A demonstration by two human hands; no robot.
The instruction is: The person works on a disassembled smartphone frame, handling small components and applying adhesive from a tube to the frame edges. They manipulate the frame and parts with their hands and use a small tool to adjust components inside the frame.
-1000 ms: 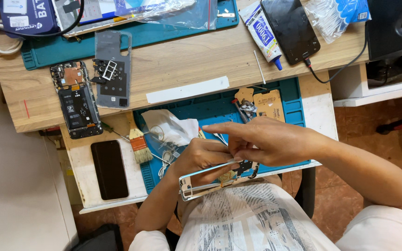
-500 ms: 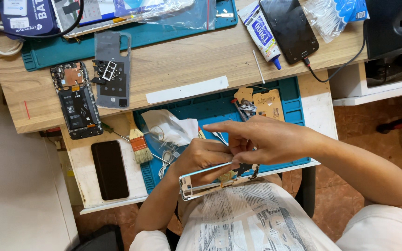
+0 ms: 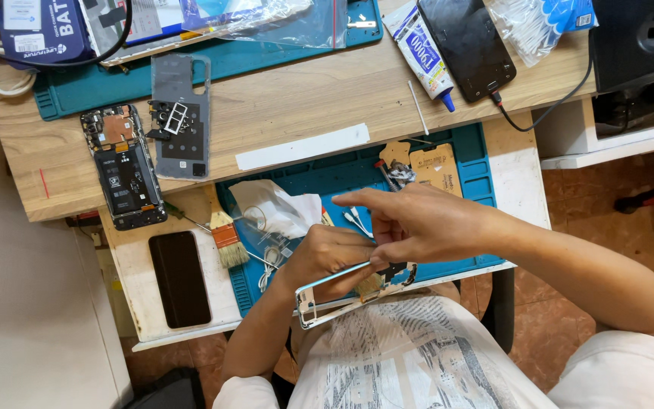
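My left hand (image 3: 328, 257) grips a silver phone frame (image 3: 319, 297), held over my lap at the front edge of the blue work mat (image 3: 463, 170). My right hand (image 3: 418, 223) rests on the frame's right end, thumb and bent fingers pinching a small dark part (image 3: 393, 268) there, the forefinger stretched out to the left. A pair of tweezers (image 3: 356, 220) lies on the mat just under that forefinger.
A white cloth (image 3: 275, 206) and a small brush (image 3: 225, 236) lie left of my hands. A black phone (image 3: 179, 278), an opened phone body (image 3: 123, 168) and a grey back cover (image 3: 180, 115) sit further left. A glue tube (image 3: 421, 53) and a charging phone (image 3: 468, 45) lie behind.
My right hand has slid a little to the right along the frame and its forefinger has straightened. The left hand keeps the frame in the same place.
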